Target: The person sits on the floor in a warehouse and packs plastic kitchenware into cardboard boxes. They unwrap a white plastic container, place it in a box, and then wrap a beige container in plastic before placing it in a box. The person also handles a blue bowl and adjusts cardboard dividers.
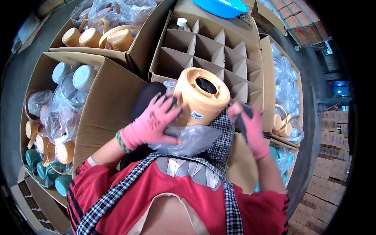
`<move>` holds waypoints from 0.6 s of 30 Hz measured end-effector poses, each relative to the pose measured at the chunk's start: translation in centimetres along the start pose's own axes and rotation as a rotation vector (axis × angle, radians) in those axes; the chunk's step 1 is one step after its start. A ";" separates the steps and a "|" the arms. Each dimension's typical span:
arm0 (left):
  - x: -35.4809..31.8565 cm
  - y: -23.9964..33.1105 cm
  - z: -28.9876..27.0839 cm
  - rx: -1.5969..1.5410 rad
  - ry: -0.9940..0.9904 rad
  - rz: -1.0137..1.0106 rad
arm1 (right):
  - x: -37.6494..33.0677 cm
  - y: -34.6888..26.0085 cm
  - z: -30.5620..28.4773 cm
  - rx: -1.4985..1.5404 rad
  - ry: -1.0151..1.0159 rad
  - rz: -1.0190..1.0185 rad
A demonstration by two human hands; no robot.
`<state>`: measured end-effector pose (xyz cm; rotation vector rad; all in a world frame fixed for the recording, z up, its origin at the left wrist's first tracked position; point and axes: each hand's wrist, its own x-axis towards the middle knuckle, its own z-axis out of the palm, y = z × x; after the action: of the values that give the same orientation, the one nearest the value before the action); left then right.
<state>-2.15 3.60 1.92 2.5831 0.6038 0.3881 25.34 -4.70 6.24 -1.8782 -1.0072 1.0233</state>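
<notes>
A peach-coloured plastic jug-like vessel (203, 103) leans across my lap, its ringed end with a dark round centre facing up. A small white label (196, 115) is stuck on its side. Crumpled clear plastic bag (192, 139) lies around its lower end. My left hand (154, 119), in a pink glove with dark palm, has its fingers spread at the vessel's left side; contact is hard to make out. My right hand (250, 127), also gloved and blurred by motion, is apart from the vessel on the right, fingers loosely extended, with nothing seen in it.
Ahead stands a carton with cardboard dividers (209, 51), a white-capped bottle (182, 23) in its far left cell. Cartons of bagged jugs flank me, the left one (105, 94) with raised flaps. A blue basin (221, 8) sits at the back. Stacked boxes (327, 176) stand right.
</notes>
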 end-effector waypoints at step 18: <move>-5.8 -6.4 -20.6 -1.076 1.202 -0.243 | -5.0 4.0 4.1 1.009 -0.575 0.050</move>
<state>-16.86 13.53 15.48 1.0476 0.7404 1.6421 21.00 -9.79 2.57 -0.7911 -0.5307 1.7305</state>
